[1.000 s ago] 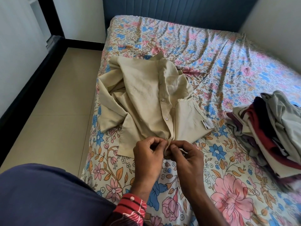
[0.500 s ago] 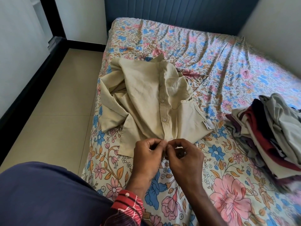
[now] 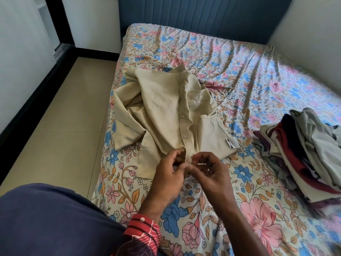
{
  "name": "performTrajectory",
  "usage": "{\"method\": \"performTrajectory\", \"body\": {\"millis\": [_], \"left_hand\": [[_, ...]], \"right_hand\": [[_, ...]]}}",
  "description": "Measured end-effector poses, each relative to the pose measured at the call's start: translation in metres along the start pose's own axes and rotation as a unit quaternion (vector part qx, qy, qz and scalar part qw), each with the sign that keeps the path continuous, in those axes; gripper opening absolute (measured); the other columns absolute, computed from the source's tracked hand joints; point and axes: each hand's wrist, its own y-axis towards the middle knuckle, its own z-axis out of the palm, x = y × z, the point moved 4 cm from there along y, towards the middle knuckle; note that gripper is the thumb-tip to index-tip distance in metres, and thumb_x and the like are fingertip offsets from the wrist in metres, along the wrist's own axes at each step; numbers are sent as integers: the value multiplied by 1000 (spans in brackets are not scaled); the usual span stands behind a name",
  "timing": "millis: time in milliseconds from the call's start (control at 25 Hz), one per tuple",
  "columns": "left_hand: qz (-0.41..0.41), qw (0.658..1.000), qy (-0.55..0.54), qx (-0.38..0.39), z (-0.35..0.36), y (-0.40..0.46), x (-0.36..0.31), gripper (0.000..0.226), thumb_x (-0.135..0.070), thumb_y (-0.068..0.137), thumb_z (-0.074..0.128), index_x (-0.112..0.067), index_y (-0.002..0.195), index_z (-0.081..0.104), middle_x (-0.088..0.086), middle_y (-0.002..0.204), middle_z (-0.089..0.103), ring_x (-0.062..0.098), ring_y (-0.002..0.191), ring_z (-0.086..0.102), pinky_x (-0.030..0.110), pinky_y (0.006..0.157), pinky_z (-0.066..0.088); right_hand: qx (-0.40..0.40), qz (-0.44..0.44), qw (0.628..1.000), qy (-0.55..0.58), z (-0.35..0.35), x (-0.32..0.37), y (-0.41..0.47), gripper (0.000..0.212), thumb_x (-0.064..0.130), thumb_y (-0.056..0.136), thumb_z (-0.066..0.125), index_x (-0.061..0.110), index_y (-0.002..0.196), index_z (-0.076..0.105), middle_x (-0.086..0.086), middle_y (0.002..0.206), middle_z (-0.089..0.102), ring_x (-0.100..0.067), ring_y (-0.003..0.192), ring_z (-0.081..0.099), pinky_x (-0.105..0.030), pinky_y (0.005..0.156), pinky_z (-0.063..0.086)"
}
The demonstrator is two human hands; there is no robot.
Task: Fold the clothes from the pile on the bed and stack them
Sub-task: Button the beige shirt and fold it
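Left hand (image 3: 167,179): fingers curled, thumb and fingertips pinching the lower front edge of the shirt (image 3: 166,115) at the button strip. Red patterned cuff (image 3: 143,229) at its wrist.

Right hand (image 3: 209,175): fingers curled, pinching the same hem from the opposite side. The two hands meet fingertip to fingertip over the bottom of the strip. Whether a button sits between them cannot be told; the fingers cover that spot.

Shirt: beige, lying front up on the bed (image 3: 239,71), collar toward the headboard (image 3: 203,15), hem toward the person. Two buttons visible on the strip above the hands. One sleeve lies bunched and folded at the shirt's left side, reaching the bed edge. A white label (image 3: 232,143) shows at the lower right corner of the shirt, turned outward onto the sheet.

Pile (image 3: 302,152): mixed garments in grey, maroon, white and dark tones, loosely heaped at the right edge of the bed, well apart from the shirt.

Bed: floral sheet, wrinkled toward the far side.

Surroundings: tiled floor (image 3: 64,117) to the left of the bed, dark skirting along the wall. Dark blue clothing (image 3: 46,218) on the person fills the lower left corner.
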Motion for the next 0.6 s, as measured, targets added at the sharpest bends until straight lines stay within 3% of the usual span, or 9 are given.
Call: {"method": "performTrajectory", "body": {"millis": [80, 120, 200, 440, 520, 600], "left_hand": [[48, 982, 180, -17, -17, 6, 2, 24, -15, 97, 64, -34, 110, 69, -15, 105, 70, 4, 102, 66, 41, 93, 53], [58, 963, 264, -15, -26, 6, 1, 18, -19, 95, 66, -36, 100, 70, -19, 100, 68, 2, 100, 63, 39, 94, 44], [46, 927, 371, -2, -38, 2, 0, 15, -23, 93, 71, -37, 87, 70, -22, 95, 65, -1, 98, 54, 34, 86, 28], [54, 904, 424, -15, -40, -2, -5, 12, -27, 88, 77, -37, 91, 72, -23, 91, 55, 0, 100, 46, 34, 84, 22], [60, 909, 411, -37, -44, -1, -4, 14, -24, 90, 75, -37, 95, 73, -25, 88, 53, 1, 99, 47, 37, 88, 26], [52, 909, 413, -9, -40, -3, -2, 13, -29, 91, 74, -39, 98, 73, -26, 91, 53, 0, 102, 46, 38, 92, 27]], "right_hand": [[48, -33, 976, -208, -13, -6, 1, 33, 32, 81, 86, 34, 105, 64, 21, 102, 70, -3, 100, 66, -24, 92, 47], [82, -35, 942, -323, -20, -10, 2, 36, 43, 82, 82, 42, 110, 60, 30, 110, 65, 4, 109, 60, -30, 101, 39], [126, -31, 881, -454, -32, -18, 3, 33, 50, 92, 67, 52, 124, 55, 33, 124, 58, 1, 120, 52, -42, 107, 26], [145, -147, 876, -435, -22, -11, 10, 25, 43, 98, 59, 51, 120, 67, 21, 124, 53, -6, 116, 43, -40, 90, 28], [165, -161, 865, -445, -12, -7, 12, 26, 46, 98, 60, 51, 122, 65, 19, 128, 48, -5, 118, 37, -39, 91, 29], [172, -187, 848, -465, -8, -1, 14, 19, 50, 94, 63, 45, 111, 71, 16, 129, 48, -7, 120, 36, -42, 95, 33]]}}
